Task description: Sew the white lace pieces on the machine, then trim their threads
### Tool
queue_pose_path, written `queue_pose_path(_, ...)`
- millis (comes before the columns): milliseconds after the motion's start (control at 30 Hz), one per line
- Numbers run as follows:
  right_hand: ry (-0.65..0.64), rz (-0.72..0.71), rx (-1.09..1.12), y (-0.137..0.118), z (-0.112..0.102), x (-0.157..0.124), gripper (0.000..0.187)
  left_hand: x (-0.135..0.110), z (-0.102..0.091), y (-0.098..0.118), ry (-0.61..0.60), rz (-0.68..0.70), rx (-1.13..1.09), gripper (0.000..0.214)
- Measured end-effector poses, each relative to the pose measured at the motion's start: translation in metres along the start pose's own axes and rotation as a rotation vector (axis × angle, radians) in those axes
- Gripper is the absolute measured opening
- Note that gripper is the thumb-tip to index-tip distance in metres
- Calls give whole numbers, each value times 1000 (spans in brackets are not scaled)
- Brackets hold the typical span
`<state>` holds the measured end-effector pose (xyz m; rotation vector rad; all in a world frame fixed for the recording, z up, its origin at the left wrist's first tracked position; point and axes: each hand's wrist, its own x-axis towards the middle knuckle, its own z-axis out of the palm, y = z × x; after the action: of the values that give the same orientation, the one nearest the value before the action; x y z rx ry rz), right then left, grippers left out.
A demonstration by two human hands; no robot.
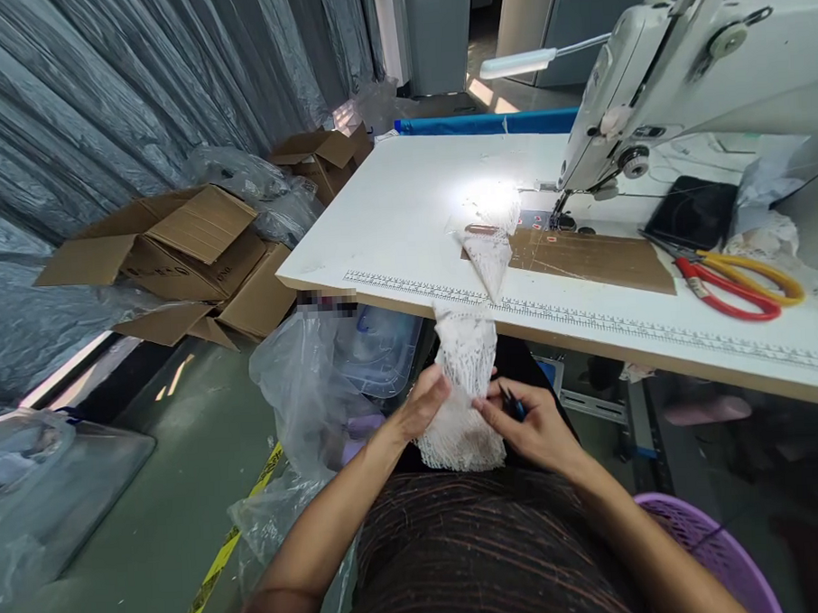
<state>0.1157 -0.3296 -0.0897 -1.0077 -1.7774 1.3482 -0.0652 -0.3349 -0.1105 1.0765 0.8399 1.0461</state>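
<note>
White lace fabric [463, 431] hangs over the table's front edge down to my lap. My left hand [423, 401] grips its left side, fingers partly behind the cloth. On the other side, my right hand [526, 419] pinches the lace between thumb and finger. Tucked in that same hand is a small dark tool with blue on it, perhaps thread snips [514, 403]. Above, a pointed white lace piece [489, 253] lies on the tabletop beside the sewing machine's needle area.
A white sewing machine [634, 107] stands at the table's right. Red and yellow scissors [733, 279], a brown board [597, 260] and a black flat device [693, 211] lie on the table [378, 208]. Cardboard boxes [182, 249] sit left; a purple basket [718, 546] is lower right.
</note>
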Motion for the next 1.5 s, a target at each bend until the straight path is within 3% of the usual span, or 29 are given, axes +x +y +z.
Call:
queue_pose_path(100,-260,-40,-75,-7,2,-17,28,7,0,15,-20,-84,-242,94)
queue_pose_path(233,-447,-69,-206,-9,0,-31,18,8,-3,29,10,-173,-79,79)
queue_pose_path(333,-373,6,-192,-3,-8,-30,13,5,-6,31,47,-212,65,62)
queue_pose_path(500,-86,111,-151,12,-21,-2,41,6,-9,30,89,-180,124,39)
queue_pose_path(600,-24,113,-168,16,-19,16,52,8,-8,32,91,-161,172,30)
queue_pose_path(833,-13,25,-218,12,-7,35,50,8,-7,34,135,-144,270,29)
queue_pose_path(933,19,49,-217,13,-6,33,50,7,-7,33,163,-156,220,31)
queue_pose_path(1133,-59,63,-168,15,-3,27,47,8,-7,34,144,-201,170,30)
queue_pose_path(1333,-11,63,-167,17,2,28,46,6,-5,33,173,-222,139,34)
queue_pose_path(1500,-187,122,2,27,6,6,35,-1,-2,21,172,-229,161,38)
